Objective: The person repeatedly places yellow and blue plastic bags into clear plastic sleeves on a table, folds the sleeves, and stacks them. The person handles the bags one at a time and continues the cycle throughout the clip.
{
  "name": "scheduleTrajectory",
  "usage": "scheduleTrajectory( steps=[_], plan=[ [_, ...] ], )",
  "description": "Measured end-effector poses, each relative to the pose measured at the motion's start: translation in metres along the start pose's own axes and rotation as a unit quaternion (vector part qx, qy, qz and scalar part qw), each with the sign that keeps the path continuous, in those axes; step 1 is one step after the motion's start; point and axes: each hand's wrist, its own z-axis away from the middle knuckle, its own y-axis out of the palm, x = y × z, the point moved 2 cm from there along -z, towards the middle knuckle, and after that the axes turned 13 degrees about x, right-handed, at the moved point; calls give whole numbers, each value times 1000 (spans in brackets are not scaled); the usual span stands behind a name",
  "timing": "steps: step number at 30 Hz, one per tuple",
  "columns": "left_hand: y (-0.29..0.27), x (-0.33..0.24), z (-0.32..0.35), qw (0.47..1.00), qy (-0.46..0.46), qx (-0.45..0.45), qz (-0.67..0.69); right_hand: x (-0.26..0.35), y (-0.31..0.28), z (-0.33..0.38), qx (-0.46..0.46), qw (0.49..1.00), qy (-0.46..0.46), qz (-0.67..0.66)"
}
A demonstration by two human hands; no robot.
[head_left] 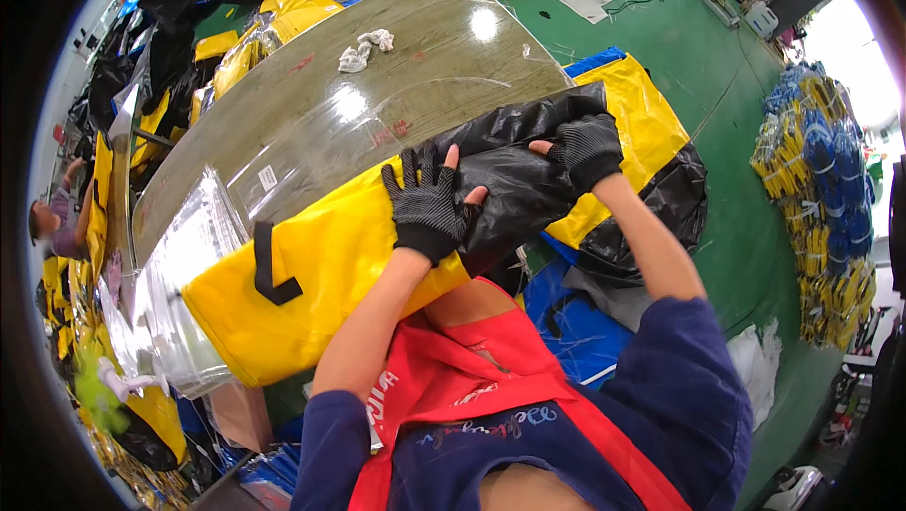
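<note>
at the far left, beyond the left edge of the table (434,30), a person in a dark sleeve (68,235) is beside yellow material (98,195). clear plastic sheets (193,237) lie at the table's left end, shiny and overlapping. from there a yellow-and-black piece of sheeting (321,247) lies flat along the near edge, yellow on its left and black on its right, its black end reaching the near right corner. a black strap (266,266), bent at its lower end, is on the yellow part. a crumpled white cloth (363,50) lies toward the far edge. the left hand (429,207), in a black ribbed glove with thumb and forefinger tips bare, rests palm down where yellow meets black, fingers spread apart. the right hand (587,150), gloved alike, is on the black end by the near right corner, thumb pointing left; i cannot tell whether its fingers are clamped on the material. past the right edge, a yellow and black heap (637,115) lies over the green floor (722,134), and a tall stack of blue and yellow bundles (821,200) stands farther right.
</note>
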Motion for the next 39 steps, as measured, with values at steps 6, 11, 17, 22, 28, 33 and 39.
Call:
scheduleTrajectory(
  steps=[6, 11, 17, 22, 28, 33, 39],
  plan=[
    [38, 4, -5, 999, -30, -1, 23, 2, 89, 49, -320, 612, 27, -722],
    [27, 2, 0, 999, -41, 12, -1, 101, 1, 78, -175, 690, -233, -663],
    [42, 130, 91, 941, 2, 162, 296, 222, 10, 108, -87, 907, -383, -152],
    [-61, 245, 256, 966, -137, 51, -212, 241, 28, 107, -26, 929, -369, 4],
    [-16, 317, 357, 871, -390, -227, 192, 291, 28, 84, -120, 889, -436, -68],
    [-62, 301, 341, 599, -333, -59, 726, 325, 28, 80, -27, 906, -392, -159],
    [-67, 271, 347, 647, -230, -75, 723, 379, 71, 81, -58, 944, -309, -102]
  ],
)
